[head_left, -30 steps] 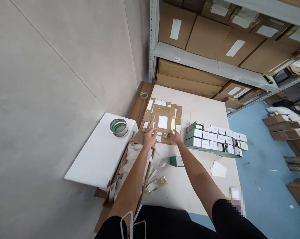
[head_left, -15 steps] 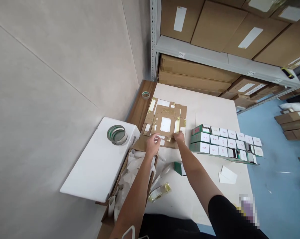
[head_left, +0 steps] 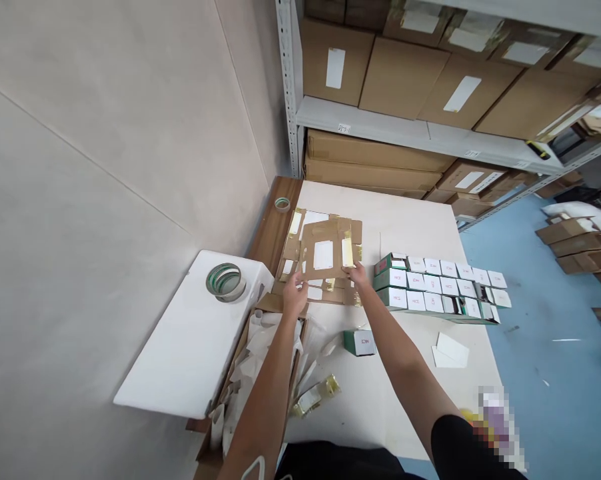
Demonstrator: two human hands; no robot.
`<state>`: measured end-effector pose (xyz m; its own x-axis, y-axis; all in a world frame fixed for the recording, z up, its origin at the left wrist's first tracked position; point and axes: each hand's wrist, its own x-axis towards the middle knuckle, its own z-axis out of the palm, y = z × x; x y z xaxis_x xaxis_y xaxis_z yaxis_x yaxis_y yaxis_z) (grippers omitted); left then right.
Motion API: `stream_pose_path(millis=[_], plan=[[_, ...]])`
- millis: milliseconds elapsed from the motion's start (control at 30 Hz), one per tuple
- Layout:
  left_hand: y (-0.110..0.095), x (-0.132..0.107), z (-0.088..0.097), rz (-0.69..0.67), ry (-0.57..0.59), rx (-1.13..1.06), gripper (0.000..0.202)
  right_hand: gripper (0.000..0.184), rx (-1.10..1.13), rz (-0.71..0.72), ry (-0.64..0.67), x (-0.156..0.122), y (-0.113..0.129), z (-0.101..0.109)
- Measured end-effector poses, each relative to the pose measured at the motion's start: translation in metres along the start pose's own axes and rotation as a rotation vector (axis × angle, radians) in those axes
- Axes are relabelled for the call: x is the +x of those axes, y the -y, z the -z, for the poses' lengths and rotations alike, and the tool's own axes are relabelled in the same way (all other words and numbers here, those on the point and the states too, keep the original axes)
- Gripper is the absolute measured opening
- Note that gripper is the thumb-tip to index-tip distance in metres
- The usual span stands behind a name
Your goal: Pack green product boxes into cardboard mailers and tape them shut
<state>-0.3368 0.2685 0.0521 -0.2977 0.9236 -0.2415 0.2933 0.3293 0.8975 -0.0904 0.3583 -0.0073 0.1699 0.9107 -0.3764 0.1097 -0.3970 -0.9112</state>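
From afar, I see the labelled cardboard piece (head_left: 336,253) straight ahead over taped cardboard (head_left: 340,293) on the counter (head_left: 360,407), its near right corner pinched in my right hand (head_left: 355,272), my left hand (head_left: 293,293) equally close at the left corner, grip unclear.

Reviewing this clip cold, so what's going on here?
A person is handling a flat cardboard piece with a white label, over more flattened cardboard on a white table. The right hand pinches its near right corner; the left hand is at the near left corner, its grip unclear. Rows of green-and-white boxes stand to the right, and a lone box sits nearer the person.
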Motion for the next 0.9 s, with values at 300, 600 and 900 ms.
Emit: stream_pose_path(millis=[300, 600, 900], plan=[[0.0, 0.012, -0.002, 0.115, 0.039, -0.036, 0.068, 0.058, 0.367, 0.096, 0.213, -0.093, 0.071, 0.053], [-0.035, -0.005, 0.022, -0.158, 0.222, -0.527, 0.058, 0.059, 0.398, 0.21, 0.152, -0.172, 0.096, 0.097], [-0.081, -0.077, 0.017, -0.292, 0.266, -0.469, 0.048, 0.054, 0.328, 0.235, 0.02, -0.217, 0.089, 0.171]])
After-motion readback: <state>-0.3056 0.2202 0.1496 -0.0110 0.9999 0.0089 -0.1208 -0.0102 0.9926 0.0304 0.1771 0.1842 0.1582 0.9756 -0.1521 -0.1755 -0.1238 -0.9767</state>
